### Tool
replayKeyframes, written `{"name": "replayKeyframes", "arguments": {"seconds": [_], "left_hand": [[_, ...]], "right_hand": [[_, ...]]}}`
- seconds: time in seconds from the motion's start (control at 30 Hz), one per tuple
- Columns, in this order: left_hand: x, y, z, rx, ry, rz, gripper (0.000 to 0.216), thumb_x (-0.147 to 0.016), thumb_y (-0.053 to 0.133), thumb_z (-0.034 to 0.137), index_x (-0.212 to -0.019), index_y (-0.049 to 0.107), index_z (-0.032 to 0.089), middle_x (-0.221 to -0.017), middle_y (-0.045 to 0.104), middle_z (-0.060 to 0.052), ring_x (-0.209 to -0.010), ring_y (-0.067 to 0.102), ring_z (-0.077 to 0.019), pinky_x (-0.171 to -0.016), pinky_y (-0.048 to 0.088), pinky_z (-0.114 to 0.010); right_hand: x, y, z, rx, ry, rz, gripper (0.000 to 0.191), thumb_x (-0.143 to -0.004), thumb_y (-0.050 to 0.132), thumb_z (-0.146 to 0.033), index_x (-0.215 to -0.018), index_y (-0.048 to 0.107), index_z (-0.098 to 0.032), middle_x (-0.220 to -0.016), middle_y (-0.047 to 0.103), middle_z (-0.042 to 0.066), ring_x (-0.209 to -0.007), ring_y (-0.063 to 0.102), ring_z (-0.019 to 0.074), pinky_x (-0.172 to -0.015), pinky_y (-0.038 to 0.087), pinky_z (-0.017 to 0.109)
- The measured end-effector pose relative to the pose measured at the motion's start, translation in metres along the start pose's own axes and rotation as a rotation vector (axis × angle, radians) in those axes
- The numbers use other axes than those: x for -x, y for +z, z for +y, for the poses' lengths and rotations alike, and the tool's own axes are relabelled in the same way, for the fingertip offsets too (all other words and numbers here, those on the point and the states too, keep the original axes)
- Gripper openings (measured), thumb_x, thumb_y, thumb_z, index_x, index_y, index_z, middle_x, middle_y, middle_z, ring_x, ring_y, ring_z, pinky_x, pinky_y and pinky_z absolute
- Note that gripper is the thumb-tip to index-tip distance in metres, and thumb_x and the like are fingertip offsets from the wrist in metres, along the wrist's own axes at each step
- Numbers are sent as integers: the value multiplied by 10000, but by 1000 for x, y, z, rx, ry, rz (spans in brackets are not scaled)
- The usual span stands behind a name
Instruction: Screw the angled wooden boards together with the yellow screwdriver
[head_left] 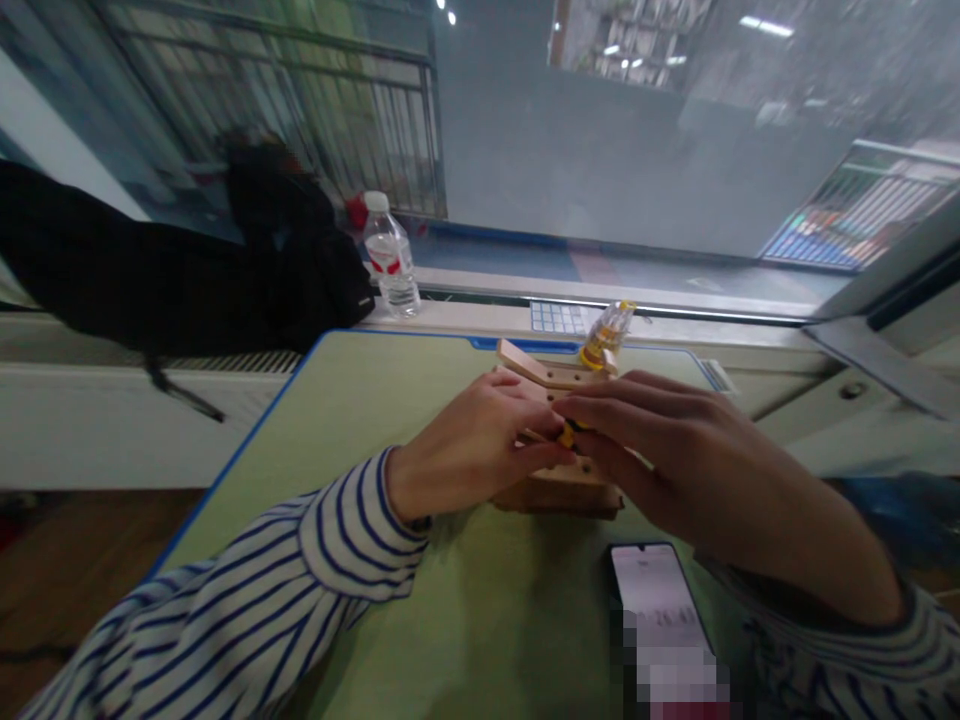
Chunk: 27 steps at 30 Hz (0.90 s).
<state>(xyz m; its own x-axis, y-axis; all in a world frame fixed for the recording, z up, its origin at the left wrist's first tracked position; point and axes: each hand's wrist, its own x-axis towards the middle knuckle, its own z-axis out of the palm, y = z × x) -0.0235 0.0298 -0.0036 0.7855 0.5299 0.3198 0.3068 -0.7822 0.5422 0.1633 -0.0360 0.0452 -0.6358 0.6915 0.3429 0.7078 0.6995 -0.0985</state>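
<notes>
My left hand (480,435) reaches in from the left, thumb and fingers pinched on a small yellow-and-black piece (568,436). From the right, my right hand (667,440) closes its fingertips on the same piece, covering much of it. Directly below both hands is a light wooden assembly (559,495) with several dark holes, on the table. An angled wooden strip (525,362) with holes forms its far side. The hands hide most of its middle, and blur keeps the piece's exact kind from showing.
A phone (664,610) lies on the green table (405,400) near my right forearm. Behind the assembly leans a clear-and-yellow bottle-like container (607,335). On the window sill stand a water bottle (390,258) and a black bag (285,250).
</notes>
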Motion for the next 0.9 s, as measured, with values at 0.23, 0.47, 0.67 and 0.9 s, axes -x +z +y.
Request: {"name": "replayKeyframes", "arguments": {"seconds": [0.23,0.47,0.67,0.9], "left_hand": [[-1,-2,-4,-3,36,-53,211,-884,514,336,-865,664,189,-914,658,-6,-937,563,-147,-943,355,-317],[0,-2,-8,31,117,-60,228,-919,446,293,-941,645,186,-952,644,-33,-960,548,-160,-941,359,-332],[-2,-3,-9,72,163,-99,259,-935,401,263,-956,643,173,-984,636,-47,-986,544,-165,-950,357,-341],[-1,-2,-5,55,87,-53,169,-867,544,313,-926,664,209,-938,667,-3,-945,562,-152,-934,366,-320]], "right_hand": [[-1,3,2,29,40,-20,255,-893,506,-205,-1138,578,-193,-1120,641,52,-996,583,183,-867,458,338],[-4,4,-1,59,66,-17,183,-891,513,-224,-1052,588,-180,-1011,647,48,-926,583,189,-817,458,339],[-3,7,-4,79,86,0,177,-880,534,-218,-1042,584,-168,-1042,637,60,-936,575,198,-812,453,339],[-5,7,-5,80,77,-6,173,-887,522,-244,-1018,595,-158,-1012,637,76,-928,569,198,-792,452,332]]}}
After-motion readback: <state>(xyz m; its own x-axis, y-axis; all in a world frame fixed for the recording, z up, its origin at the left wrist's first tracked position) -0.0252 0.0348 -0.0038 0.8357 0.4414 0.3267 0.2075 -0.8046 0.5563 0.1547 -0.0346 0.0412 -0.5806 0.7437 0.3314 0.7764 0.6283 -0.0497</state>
